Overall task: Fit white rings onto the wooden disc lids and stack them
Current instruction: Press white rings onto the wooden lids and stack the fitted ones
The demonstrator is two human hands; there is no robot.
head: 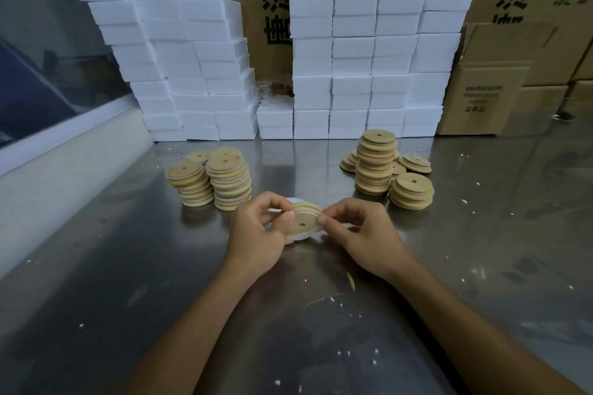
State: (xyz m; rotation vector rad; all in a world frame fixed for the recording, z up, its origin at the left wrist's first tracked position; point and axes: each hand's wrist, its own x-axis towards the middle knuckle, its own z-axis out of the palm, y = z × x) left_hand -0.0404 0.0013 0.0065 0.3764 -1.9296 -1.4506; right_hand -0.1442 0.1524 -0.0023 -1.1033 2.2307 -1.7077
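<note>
Left hand: the left hand (256,231) is raised just above the metal table (128,282), near the middle, palm turned toward the right; its forearm runs in from the near edge, angled up and to the right.
Left grip: fingers curled round the left edge of the wooden disc lid (303,223), thumb laid across the lid's face with the tip close to the centre hole; a narrow, closed hold on the lid.
Right hand: the right hand (362,234) mirrors it from the right side, wrist bent inward, forearm coming from the near right corner.
Right grip: thumb and forefinger pinch at the lid's upper right rim, on the white ring (305,236); other fingers are curled under.
Lid: held between both hands, tilted so its face points toward the camera, clear of the table.
Ring: a white band shows along the lid's lower edge and behind its top; how far it is seated I cannot tell.
Left stacks: ringed lids (228,183) in two tall piles, far left of the hands, with white edges between the discs; more lids lie behind them.
Right stacks: plain lids (375,167) in one tall pile and several lower ones, far right of the hands.
Back: white foam blocks (353,51) stacked along the far edge, cardboard boxes (494,80) behind and to the right.
Table surface: white crumbs scattered about.
</note>
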